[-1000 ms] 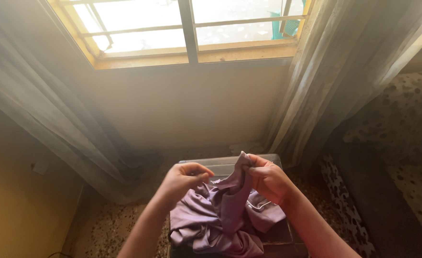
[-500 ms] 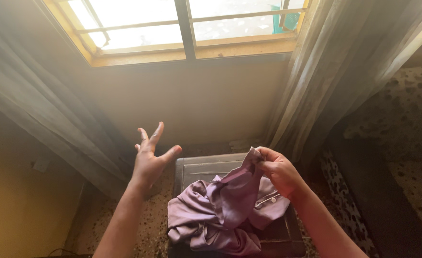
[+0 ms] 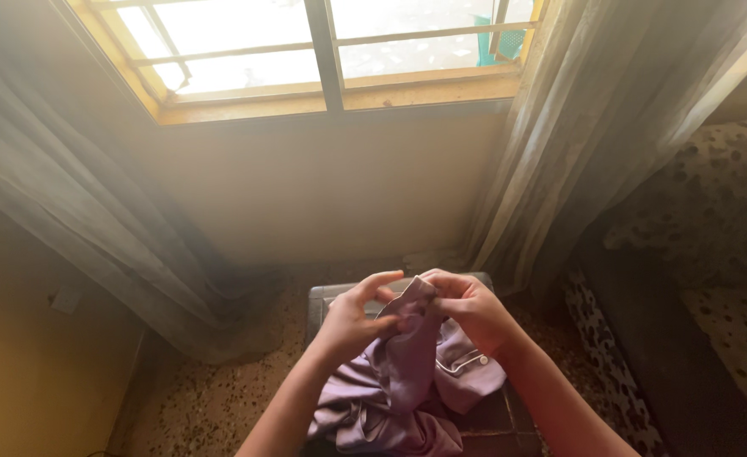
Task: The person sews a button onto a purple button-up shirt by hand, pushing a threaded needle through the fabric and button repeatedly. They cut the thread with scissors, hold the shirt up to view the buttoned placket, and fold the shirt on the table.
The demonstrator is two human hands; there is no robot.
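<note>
A shiny purple garment (image 3: 407, 381) with thin white piping lies bunched on a dark low stool (image 3: 318, 300) below me. Its top edge is lifted up between my two hands. My left hand (image 3: 358, 317) pinches the raised fabric from the left side, fingers curled. My right hand (image 3: 466, 309) grips the same raised edge from the right. The two hands are close together, almost touching, above the stool's far side.
A window (image 3: 331, 51) with a yellow frame fills the wall ahead. Sheer grey curtains hang at the left (image 3: 77, 211) and right (image 3: 593, 135). A spotted dark sofa or bed (image 3: 712, 279) stands at the right. The floor (image 3: 212, 398) is speckled terrazzo.
Half a second ago my left hand was raised open and away from the cloth; it has come back down and taken hold of the garment's raised edge next to my right hand.
</note>
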